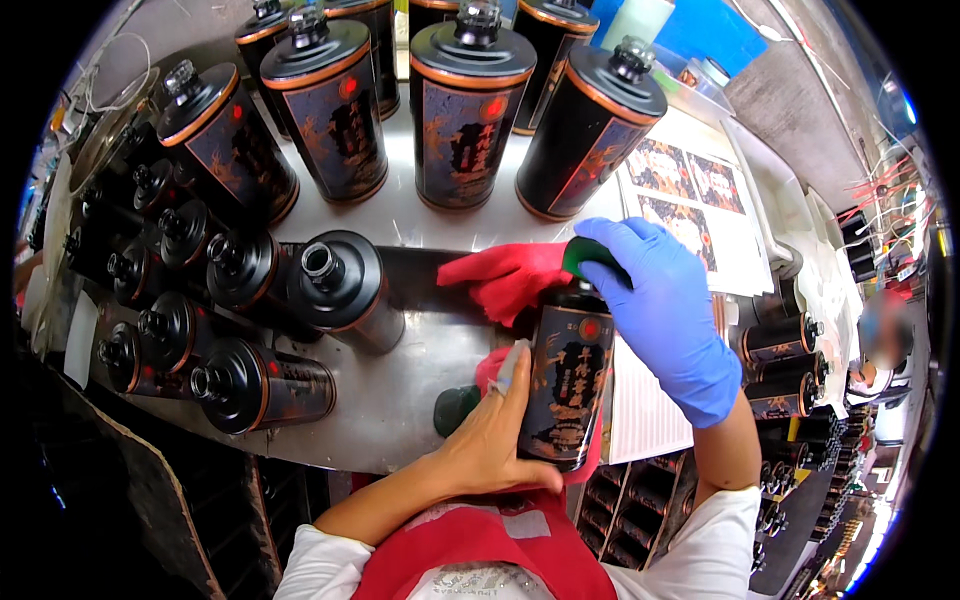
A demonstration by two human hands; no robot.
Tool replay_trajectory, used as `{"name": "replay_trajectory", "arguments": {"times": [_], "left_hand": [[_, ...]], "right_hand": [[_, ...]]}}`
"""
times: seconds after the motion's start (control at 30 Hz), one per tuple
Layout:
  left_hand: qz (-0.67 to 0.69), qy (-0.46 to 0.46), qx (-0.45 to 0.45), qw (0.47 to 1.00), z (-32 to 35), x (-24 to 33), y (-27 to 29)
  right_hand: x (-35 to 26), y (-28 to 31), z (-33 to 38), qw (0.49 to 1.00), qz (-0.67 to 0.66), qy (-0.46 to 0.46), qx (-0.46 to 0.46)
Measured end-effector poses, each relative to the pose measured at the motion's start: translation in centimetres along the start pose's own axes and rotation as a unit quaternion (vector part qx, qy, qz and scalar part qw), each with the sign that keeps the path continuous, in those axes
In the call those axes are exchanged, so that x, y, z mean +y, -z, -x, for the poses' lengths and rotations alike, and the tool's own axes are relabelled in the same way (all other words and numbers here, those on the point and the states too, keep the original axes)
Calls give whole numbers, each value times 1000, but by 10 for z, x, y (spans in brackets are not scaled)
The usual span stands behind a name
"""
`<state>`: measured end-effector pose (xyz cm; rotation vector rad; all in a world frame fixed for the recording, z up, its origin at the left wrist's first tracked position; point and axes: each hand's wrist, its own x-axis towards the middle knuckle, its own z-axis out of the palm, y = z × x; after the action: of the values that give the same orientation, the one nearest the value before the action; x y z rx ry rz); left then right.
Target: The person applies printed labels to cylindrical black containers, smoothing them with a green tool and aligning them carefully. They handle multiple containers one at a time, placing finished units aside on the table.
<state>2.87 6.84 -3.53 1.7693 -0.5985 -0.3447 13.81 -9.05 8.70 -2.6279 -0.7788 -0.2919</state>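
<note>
We see one black bottle (567,375) between the hands, long axis pointing away from the body. Left hand (497,435) clamps its lower left side; gloved right hand (660,310) grips one green pad (583,256) by the neck. Beyond: red cloth (510,278), four front-row bottles (470,140) — leftward cluster (240,270), uncountable.

My shiny metal table (385,412) catches the light. Past it, I see a big blue patch (735,45) and a gray wall (800,120). Messy wires (890,190) hang on my right. Below me, on my left, it is dark.
</note>
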Motion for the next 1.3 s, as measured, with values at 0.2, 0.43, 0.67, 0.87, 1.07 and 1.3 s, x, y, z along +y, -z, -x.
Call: {"name": "replay_trajectory", "arguments": {"times": [0.2,0.43,0.67,0.87,1.07,1.3], "left_hand": [[-73,-53,89,992,19,-12,-19],[-56,-128,194,971,22,-14,-24],[-91,-155,209,961,22,-9,-30],[-93,-160,218,958,16,-6,-35],[-21,-173,222,959,22,-16,-44],[-85,-184,225,953,19,-7,-40]], "right_hand": [[9,-8,1,996,27,84,26],[-43,-6,151,990,-108,81,-44],[-6,-5,97,971,-197,-125,54],[26,-27,56,976,-48,100,185],[-48,-23,182,988,-83,129,-3],[-8,-6,97,976,-141,-24,166]]}}
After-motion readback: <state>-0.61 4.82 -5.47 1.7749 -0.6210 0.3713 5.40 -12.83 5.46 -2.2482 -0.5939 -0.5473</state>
